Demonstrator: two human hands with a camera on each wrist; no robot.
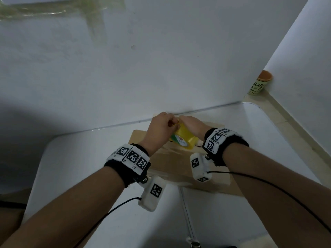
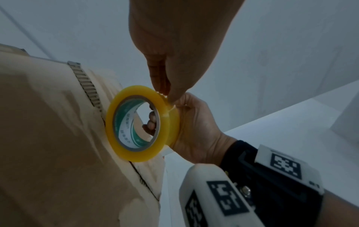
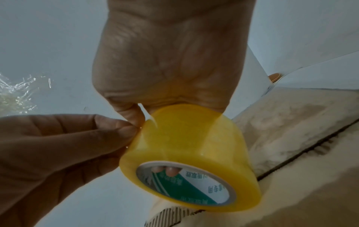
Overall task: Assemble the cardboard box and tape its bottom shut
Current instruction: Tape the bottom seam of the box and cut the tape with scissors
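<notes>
Yellow tape roll [image 3: 191,142] hovers just above the cardboard box [image 1: 172,163], gripped by the right hand [image 1: 192,127]; left hand [image 1: 161,129] fingers [image 3: 116,132] pinch its rim, apparently seeking the free end.

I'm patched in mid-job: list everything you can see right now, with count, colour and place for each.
Brown cardboard box: one, on the white table, flaps closed, under the hands.
Yellow roll of packing tape: one, green-and-white core, held above the box.
White table: one, rounded corners, against the wall.
Paper cup: one, pale green with orange inside, in the far right corner.
Clear tape strips: several, stuck on the wall, upper left.
Left hand: pinches the roll's outer edge.
Right hand: grips the roll, fingers through its core.
</notes>
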